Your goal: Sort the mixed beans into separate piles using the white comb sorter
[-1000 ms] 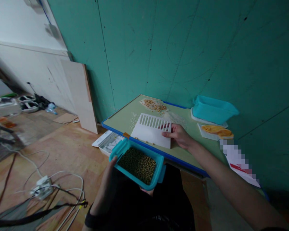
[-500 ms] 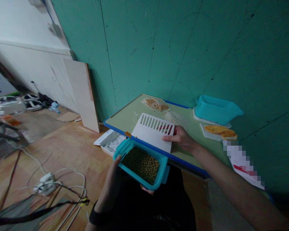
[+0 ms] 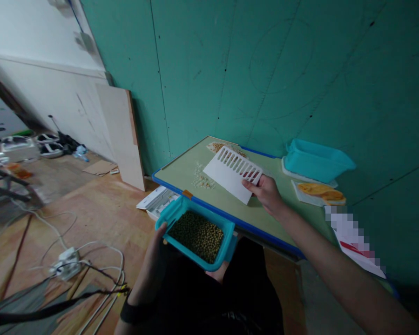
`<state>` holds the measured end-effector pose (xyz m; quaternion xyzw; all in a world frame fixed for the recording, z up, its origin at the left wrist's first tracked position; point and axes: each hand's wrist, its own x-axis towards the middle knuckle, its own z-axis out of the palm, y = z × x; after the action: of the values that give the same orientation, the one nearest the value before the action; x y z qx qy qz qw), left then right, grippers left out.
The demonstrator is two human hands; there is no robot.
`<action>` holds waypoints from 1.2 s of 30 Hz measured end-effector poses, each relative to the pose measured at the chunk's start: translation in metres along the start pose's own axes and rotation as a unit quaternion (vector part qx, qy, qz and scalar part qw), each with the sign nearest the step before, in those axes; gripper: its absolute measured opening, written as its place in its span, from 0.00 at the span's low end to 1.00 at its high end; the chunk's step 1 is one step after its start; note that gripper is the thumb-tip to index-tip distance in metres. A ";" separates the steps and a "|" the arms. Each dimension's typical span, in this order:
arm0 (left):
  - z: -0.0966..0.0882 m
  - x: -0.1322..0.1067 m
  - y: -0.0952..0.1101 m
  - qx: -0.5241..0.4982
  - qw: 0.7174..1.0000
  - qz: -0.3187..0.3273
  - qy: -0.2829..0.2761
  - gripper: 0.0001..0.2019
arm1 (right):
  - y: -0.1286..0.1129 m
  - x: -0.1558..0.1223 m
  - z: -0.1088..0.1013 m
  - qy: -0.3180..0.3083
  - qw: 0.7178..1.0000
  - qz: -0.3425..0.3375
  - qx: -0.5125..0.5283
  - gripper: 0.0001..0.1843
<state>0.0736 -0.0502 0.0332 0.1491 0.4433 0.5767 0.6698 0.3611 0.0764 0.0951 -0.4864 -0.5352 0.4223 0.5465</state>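
Observation:
My left hand (image 3: 158, 241) grips the left end of a turquoise plastic box (image 3: 229, 247), holding it tilted just off the table's front edge. Inside lie dark green beans (image 3: 185, 229) on the left and yellow soybeans (image 3: 210, 236) on the right. In my right hand (image 3: 268, 193) is a white flat scraper (image 3: 226, 180) with a row of slots, pinched at its right corner and slanted above the tabletop. Behind it, a pile of soybeans (image 3: 215, 147) is partly hidden. Pale grains and bits (image 3: 203, 180) are scattered to its left.
The green tabletop (image 3: 282, 218) has a blue edge and stands against a green wall. At its right are another turquoise box (image 3: 316, 160), a yellow cloth (image 3: 321, 191) and a white packet (image 3: 352, 246). An open white box (image 3: 157, 202), cables and a power strip (image 3: 68, 264) lie on the floor.
The scraper has lifted from the table's front edge and moved back and right, uncovering scattered grains. The turquoise box in my left hand has shifted slightly left.

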 end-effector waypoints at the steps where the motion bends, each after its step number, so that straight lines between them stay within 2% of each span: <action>1: -0.003 0.001 0.001 0.004 1.000 -0.006 0.007 0.30 | 0.001 0.003 0.001 0.004 1.000 -0.008 -0.005 0.28; 6: -0.013 0.007 0.003 0.020 0.999 -0.022 0.042 0.30 | 0.005 0.017 0.004 -0.013 0.999 0.008 -0.032 0.28; 11: -0.013 0.002 0.004 0.004 1.000 -0.018 0.021 0.30 | 0.006 0.028 0.006 -0.036 0.998 0.058 -0.018 0.29; 16: -0.014 0.001 0.003 -0.011 1.000 -0.009 0.020 0.31 | 0.006 0.026 0.009 -0.050 0.997 0.065 -0.003 0.29; 23: -0.027 0.018 -0.003 -0.035 0.999 -0.022 0.034 0.35 | 0.000 0.023 0.013 -0.073 0.993 0.088 0.011 0.28; 29: -0.021 0.013 -0.001 -0.046 0.999 -0.021 0.013 0.37 | -0.001 0.022 0.016 -0.083 0.990 0.111 0.002 0.29; 33: -0.017 0.011 0.001 -0.035 0.999 -0.011 0.027 0.35 | -0.002 0.021 0.018 -0.096 0.991 0.094 0.006 0.29; 36: -0.016 0.010 0.001 -0.010 0.999 -0.002 0.035 0.34 | -0.005 0.022 0.017 -0.083 0.992 0.098 0.011 0.28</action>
<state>0.0602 -0.0456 0.0208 0.1214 0.4605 0.5849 0.6566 0.3457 0.0987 0.1029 -0.4936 -0.5235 0.5189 0.4616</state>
